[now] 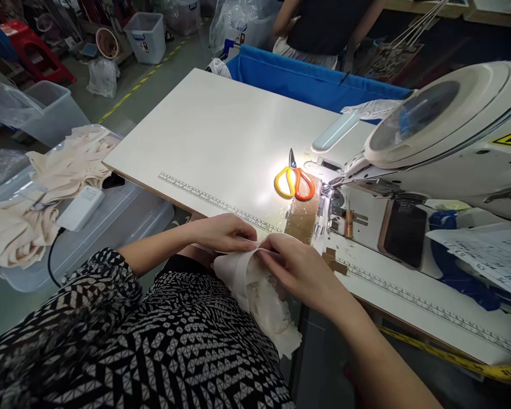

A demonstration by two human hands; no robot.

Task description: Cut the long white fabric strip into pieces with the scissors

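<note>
A cream-white piece of fabric [241, 278] hangs over my lap at the table's front edge, with a ruffled or lacy part [275, 318] dangling below. My left hand [230, 233] pinches its upper edge from the left. Close beside it, my right hand [287, 264] grips the same edge between thumb and fingers. Just beyond my hands lie thread snips [294, 179] with one yellow and one orange handle, blades pointing away. To their right is the needle area of a sewing machine [330, 193].
A white worktable [221, 125] with a printed ruler strip spreads ahead. On the left, a clear plastic bin [149, 213] holds cream fabric pieces [79, 159] and a white power bank [80, 208]. Behind the table are a blue cloth trough [289, 74] and another person [327, 28].
</note>
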